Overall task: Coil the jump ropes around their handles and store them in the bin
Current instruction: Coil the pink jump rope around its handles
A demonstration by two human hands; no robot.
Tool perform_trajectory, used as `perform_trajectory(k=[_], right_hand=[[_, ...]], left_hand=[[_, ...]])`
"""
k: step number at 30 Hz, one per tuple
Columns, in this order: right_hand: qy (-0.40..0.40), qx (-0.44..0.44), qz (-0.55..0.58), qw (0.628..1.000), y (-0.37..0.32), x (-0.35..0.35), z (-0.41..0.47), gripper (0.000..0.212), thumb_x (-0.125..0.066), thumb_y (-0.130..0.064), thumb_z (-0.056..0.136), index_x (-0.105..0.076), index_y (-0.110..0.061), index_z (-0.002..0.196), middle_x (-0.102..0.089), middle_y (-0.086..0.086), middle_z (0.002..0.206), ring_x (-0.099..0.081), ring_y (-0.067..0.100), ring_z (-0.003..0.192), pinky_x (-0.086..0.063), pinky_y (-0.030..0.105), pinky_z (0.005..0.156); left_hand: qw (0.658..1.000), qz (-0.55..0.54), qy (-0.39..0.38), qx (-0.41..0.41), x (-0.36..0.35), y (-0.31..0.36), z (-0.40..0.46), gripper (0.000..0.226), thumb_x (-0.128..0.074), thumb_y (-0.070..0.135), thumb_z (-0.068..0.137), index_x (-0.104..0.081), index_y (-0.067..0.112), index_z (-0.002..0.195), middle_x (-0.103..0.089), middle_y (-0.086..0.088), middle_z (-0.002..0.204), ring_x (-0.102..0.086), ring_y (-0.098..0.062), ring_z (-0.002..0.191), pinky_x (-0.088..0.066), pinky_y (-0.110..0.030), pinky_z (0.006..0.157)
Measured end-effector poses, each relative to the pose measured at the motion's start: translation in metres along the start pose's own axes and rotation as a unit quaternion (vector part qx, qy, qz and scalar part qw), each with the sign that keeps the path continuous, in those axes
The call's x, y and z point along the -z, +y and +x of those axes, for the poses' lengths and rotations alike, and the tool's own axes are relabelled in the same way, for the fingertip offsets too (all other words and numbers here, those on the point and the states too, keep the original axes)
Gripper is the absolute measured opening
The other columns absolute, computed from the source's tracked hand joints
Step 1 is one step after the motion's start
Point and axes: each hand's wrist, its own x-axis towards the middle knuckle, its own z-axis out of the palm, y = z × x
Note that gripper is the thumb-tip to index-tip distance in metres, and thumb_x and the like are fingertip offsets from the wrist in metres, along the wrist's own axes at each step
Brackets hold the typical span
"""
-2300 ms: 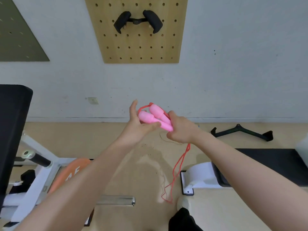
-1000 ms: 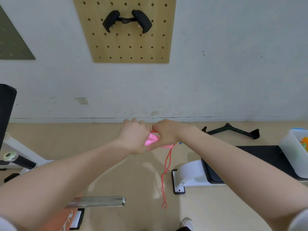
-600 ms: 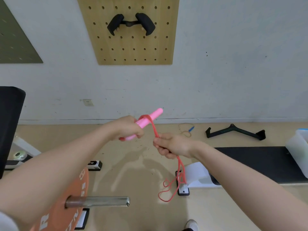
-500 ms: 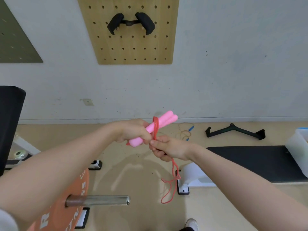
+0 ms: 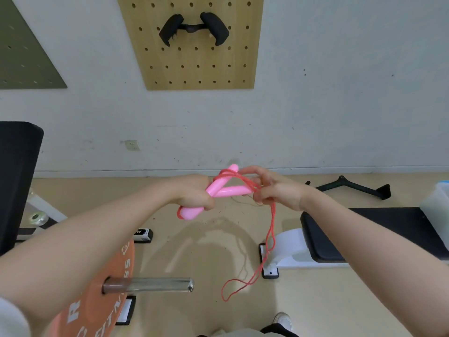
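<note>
Coiling was only begun: the left hand (image 5: 194, 193) gripped two smooth pink plastic handles (image 5: 220, 190); the right hand (image 5: 272, 190) pinched the thin red rope (image 5: 271, 229), few turns wound, most hanging floorward. The translucent white plastic bin (image 5: 436, 212) stood well apart, right.

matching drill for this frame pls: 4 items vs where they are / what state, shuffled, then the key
Items
1. pink handles
2. red cord
3. black grip bar
4. orange weight plate

Places or states
A. hung on the wooden pegboard
B. lower left, on a steel bar
C. gripped in the left hand, splayed in a V
D. a few turns round the handles, the rest hanging in loops from the right hand

Pairs: 1-C, 2-D, 3-A, 4-B
</note>
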Motion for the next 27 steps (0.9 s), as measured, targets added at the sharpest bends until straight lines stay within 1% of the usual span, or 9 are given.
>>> perform_trajectory(k=[2, 4, 6, 8, 12, 15, 20, 23, 27], right_hand=[[-0.013, 0.006, 0.065, 0.998, -0.001, 0.0, 0.002, 0.064, -0.053, -0.011, 0.072, -0.039, -0.021, 0.133, -0.058, -0.008, 0.072, -0.047, 0.01, 0.057, -0.027, 0.024, 0.054], [-0.003, 0.013, 0.098, 0.995, -0.005, -0.006, 0.003, 0.052, -0.05, -0.038, 0.084, -0.042, -0.016, 0.131, -0.051, 0.0, 0.075, -0.044, 0.008, 0.048, -0.025, 0.022, 0.048], [0.081, -0.008, 0.084, 0.993, -0.008, -0.013, 0.005, 0.049, -0.036, -0.051, 0.095, -0.044, -0.018, 0.129, -0.046, 0.006, 0.08, -0.037, 0.008, 0.043, -0.024, 0.021, 0.045], [0.158, 0.005, 0.028, 0.987, -0.008, -0.017, 0.006, 0.041, -0.037, -0.046, 0.096, -0.045, -0.023, 0.129, -0.048, 0.006, 0.082, -0.033, 0.009, 0.043, -0.026, 0.02, 0.043], [0.137, 0.07, -0.099, 0.983, -0.011, -0.021, 0.004, 0.031, -0.062, -0.031, 0.087, -0.057, -0.029, 0.117, -0.058, -0.004, 0.083, -0.044, 0.005, 0.051, -0.038, 0.021, 0.046], [0.18, 0.095, -0.164, 0.965, -0.012, -0.023, 0.008, 0.012, -0.065, -0.023, 0.085, -0.064, -0.02, 0.097, -0.059, -0.004, 0.078, -0.048, 0.002, 0.06, -0.039, 0.021, 0.059], [0.224, 0.033, -0.143, 0.964, -0.012, -0.02, 0.006, 0.019, -0.061, -0.023, 0.087, -0.058, -0.013, 0.071, -0.043, -0.004, 0.059, -0.04, 0.002, 0.041, -0.03, 0.015, 0.044], [0.26, 0.028, -0.067, 0.963, -0.01, -0.012, 0.0, 0.017, -0.058, -0.017, 0.088, -0.059, -0.01, 0.073, -0.043, -0.001, 0.058, -0.036, 0.009, 0.044, -0.03, 0.018, 0.04], [0.277, 0.013, 0.013, 0.961, -0.007, -0.009, -0.004, 0.016, -0.054, -0.014, 0.092, -0.06, -0.001, 0.088, -0.04, 0.003, 0.058, -0.034, 0.008, 0.042, -0.028, 0.016, 0.037]], left_hand=[[0.997, -0.074, -0.021, 0.009, -0.006, -0.003, 0.002, 0.008, -0.052, 0.022, 0.071, -0.048, 0.017, 0.076, -0.049, -0.003, 0.069, -0.045, -0.019, 0.062, -0.035, -0.027, 0.058], [0.992, -0.116, -0.031, 0.033, -0.015, -0.001, 0.007, 0.008, -0.054, 0.023, 0.073, -0.052, 0.016, 0.07, -0.054, 0.0, 0.067, -0.05, -0.017, 0.064, -0.04, -0.027, 0.061], [0.989, -0.134, -0.035, 0.05, -0.019, 0.001, 0.012, 0.01, -0.055, 0.023, 0.071, -0.055, 0.015, 0.066, -0.058, 0.002, 0.066, -0.053, -0.015, 0.064, -0.041, -0.025, 0.063], [0.989, -0.132, -0.037, 0.055, -0.021, 0.002, 0.015, 0.015, -0.053, 0.015, 0.078, -0.055, 0.015, 0.062, -0.059, 0.004, 0.061, -0.054, -0.012, 0.058, -0.041, -0.021, 0.056], [0.983, -0.164, -0.064, 0.051, -0.025, 0.009, 0.013, 0.014, -0.053, 0.012, 0.081, -0.058, 0.009, 0.068, -0.059, 0.0, 0.061, -0.054, -0.016, 0.054, -0.043, -0.024, 0.056], [0.982, -0.166, -0.09, 0.026, -0.025, 0.014, 0.009, 0.011, -0.057, 0.018, 0.077, -0.056, 0.007, 0.074, -0.055, 0.002, 0.054, -0.051, -0.014, 0.048, -0.04, -0.017, 0.047], [0.992, -0.125, -0.014, -0.003, -0.032, 0.018, 0.012, 0.005, -0.06, 0.01, 0.08, -0.056, 0.014, 0.079, -0.055, 0.001, 0.068, -0.051, -0.016, 0.064, -0.039, -0.024, 0.058], [0.98, -0.182, 0.082, -0.024, -0.037, 0.018, 0.011, 0.011, -0.065, 0.013, 0.077, -0.061, 0.01, 0.087, -0.054, -0.002, 0.069, -0.048, -0.017, 0.06, -0.036, -0.023, 0.055], [0.925, -0.373, 0.003, -0.067, -0.043, 0.016, 0.002, 0.015, -0.067, 0.004, 0.08, -0.057, 0.012, 0.089, -0.054, 0.001, 0.063, -0.048, -0.01, 0.049, -0.035, -0.019, 0.044]])
